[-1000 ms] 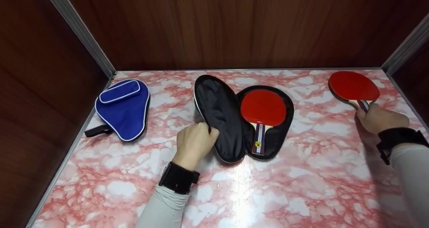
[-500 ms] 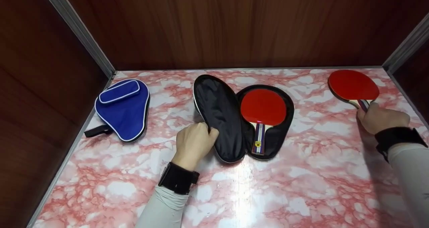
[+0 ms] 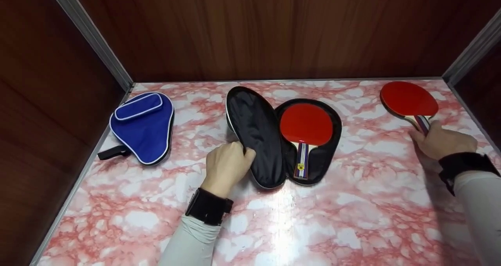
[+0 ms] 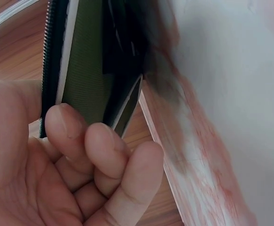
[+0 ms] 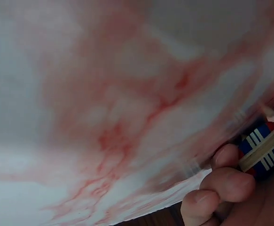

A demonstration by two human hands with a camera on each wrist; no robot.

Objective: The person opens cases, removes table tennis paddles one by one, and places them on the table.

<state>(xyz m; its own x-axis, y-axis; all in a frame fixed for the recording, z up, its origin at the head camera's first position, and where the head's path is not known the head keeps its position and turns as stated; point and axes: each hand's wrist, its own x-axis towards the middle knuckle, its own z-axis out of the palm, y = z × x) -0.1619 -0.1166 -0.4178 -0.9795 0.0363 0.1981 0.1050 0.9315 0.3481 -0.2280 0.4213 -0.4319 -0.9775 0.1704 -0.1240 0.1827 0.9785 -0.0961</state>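
Note:
My left hand (image 3: 227, 164) pinches the left edge of the raised half of a black zip paddle case (image 3: 256, 133), which stands open. In the left wrist view the thumb and curled fingers (image 4: 104, 146) hold the case's zipped edge (image 4: 52, 56). Inside the case's right half lies a red table tennis paddle (image 3: 306, 123), its striped handle towards me. At the far right my right hand (image 3: 446, 141) grips the handle of a second red table tennis paddle (image 3: 409, 98). The striped handle end (image 5: 263, 148) shows against the curled fingers in the right wrist view.
On the left of the marbled red-and-white table (image 3: 313, 227) lies a blue paddle case (image 3: 146, 127) with white piping and a black strap (image 3: 113, 152). Dark wood panels (image 3: 274, 31) with grey metal edging rise at the back and both sides.
The head view has shifted slightly. More of the second paddle's striped handle shows beside my right hand than before. My left hand keeps its hold on the case in the same place.

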